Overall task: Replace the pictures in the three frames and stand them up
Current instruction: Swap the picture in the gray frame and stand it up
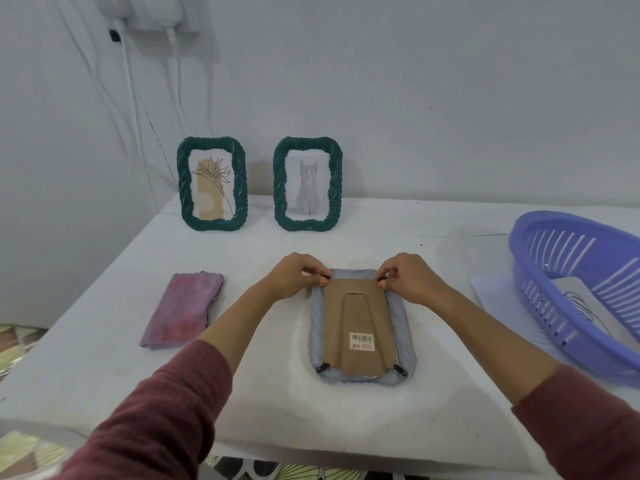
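frame: grey frame (360, 327) face-down on desk (263, 403), light, rigid, glass likely fragile
left hand (298, 275): fingers pinch top-left clip
right hand (408, 277): fingers pinch top-right clip
hold: by edges

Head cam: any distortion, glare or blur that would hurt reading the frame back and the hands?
Head view: wide-angle bending, the table back edge bows and the basket stretches at the right. Light is soft and even, no glare, faint shadows. The face-down frame, left hand and right hand are sharp at centre; the sleeves soften toward the bottom corners.
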The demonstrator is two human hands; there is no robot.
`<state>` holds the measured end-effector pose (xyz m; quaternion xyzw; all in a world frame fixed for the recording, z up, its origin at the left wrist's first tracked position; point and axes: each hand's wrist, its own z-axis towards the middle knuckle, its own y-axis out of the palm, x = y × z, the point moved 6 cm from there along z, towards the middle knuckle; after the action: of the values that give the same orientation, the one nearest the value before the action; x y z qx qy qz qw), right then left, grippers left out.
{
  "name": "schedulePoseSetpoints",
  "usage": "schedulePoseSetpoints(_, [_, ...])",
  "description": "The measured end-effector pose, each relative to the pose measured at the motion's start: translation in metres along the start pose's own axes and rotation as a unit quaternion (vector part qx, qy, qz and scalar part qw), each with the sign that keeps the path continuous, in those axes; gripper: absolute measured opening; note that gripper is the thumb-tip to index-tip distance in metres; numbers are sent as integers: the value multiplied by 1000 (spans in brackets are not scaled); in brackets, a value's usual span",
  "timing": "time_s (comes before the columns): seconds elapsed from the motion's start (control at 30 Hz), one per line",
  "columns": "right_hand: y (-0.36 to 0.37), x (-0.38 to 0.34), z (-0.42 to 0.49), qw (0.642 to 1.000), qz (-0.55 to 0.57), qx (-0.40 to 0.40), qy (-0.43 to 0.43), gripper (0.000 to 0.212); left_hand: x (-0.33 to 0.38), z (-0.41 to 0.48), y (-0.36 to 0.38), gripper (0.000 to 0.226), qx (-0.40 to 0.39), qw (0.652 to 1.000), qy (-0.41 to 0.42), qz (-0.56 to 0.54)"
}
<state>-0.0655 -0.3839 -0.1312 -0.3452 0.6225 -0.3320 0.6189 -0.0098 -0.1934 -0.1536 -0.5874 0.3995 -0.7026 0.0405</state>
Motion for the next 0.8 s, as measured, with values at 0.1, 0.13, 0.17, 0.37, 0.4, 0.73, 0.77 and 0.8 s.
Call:
schedulePoseSetpoints(0.1, [0,0,0,1000,5,-22,-8,19,0,-1,-2,21,0,1000,8,4])
schedulePoseSetpoints(0.13, [-1,0,0,1000,6,-23,-9,19,1,0,-2,21,3,1000,10,7])
schedulePoseSetpoints(0.17, [-1,0,0,1000,7,-22,-11,19,2,0,-2,20,4,1000,12,11])
schedulePoseSetpoints(0.37, [-2,1,-1,999,28,-19,-21,20,3,1,-3,20,0,1000,22,19])
schedulePoseSetpoints(0.4, [-2,1,-1,999,32,-19,-20,20,3,1,-3,20,0,1000,23,19])
schedulePoseSetpoints(0.73, [-3,1,-4,999,31,-13,-30,19,4,-1,-4,18,6,1000,14,15])
schedulePoseSetpoints(0.77, [-3,1,-5,999,36,-13,-27,20,5,-2,-3,18,8,1000,7,19])
schedulePoseSetpoints(0.8, [-3,3,-6,999,47,-11,-21,22,5,-5,-3,19,14,1000,0,21])
